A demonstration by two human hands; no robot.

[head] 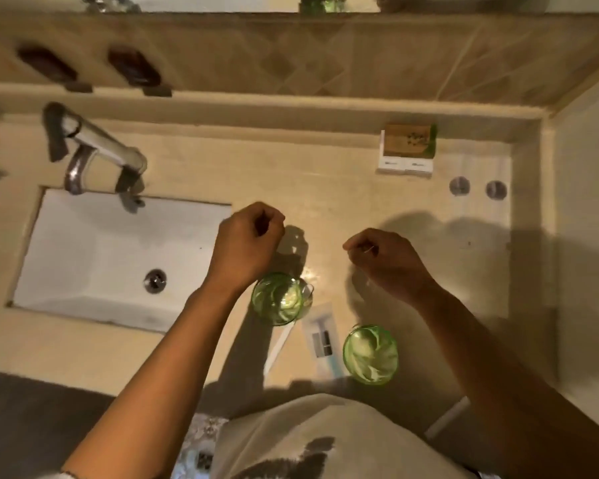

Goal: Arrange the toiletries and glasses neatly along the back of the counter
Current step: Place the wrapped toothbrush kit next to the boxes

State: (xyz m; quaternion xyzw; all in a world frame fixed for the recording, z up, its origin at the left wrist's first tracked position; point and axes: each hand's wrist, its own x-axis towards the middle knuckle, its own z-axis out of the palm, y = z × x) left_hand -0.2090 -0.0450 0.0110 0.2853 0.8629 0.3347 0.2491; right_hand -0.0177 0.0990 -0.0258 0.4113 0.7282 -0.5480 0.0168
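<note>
On the beige counter (325,188), two green glasses (279,299).

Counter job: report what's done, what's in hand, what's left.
Done: only the boxes sit at the back wall. In hand: nothing clearly; the left hand and right hand hover curled above the counter, and any grip is too blurred to tell. Left: both green glasses and the packets between them lie near the front edge.

2 green glasses (278,299) (370,354), 2 wrapped sachets (320,340) (280,344), 2 metal discs (460,186) (496,190), 1 boxed soap stack (407,150), 1 tap (97,153), 2 hands (246,243) (388,261).
</note>
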